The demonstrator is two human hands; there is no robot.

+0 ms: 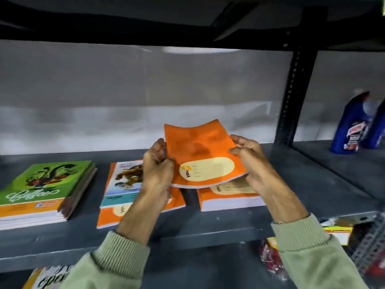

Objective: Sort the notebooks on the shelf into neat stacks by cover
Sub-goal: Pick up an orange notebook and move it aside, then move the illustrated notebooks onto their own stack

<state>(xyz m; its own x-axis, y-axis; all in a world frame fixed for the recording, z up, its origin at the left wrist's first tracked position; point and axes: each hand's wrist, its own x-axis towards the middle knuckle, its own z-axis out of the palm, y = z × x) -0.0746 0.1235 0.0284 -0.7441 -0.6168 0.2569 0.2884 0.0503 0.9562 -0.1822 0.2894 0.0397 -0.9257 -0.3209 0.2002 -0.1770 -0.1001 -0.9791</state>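
An orange notebook with a cream label is held up above the grey shelf, slightly bent. My left hand grips its left edge and my right hand grips its right edge. Directly below it lies a stack of orange notebooks. To the left, a notebook with a pale blue picture cover lies on top of another orange notebook. At the far left sits a stack of green-covered notebooks.
A black shelf post stands at the right, with blue bottles beyond it. The shelf above hangs low overhead. Packets and another book lie on the lower level.
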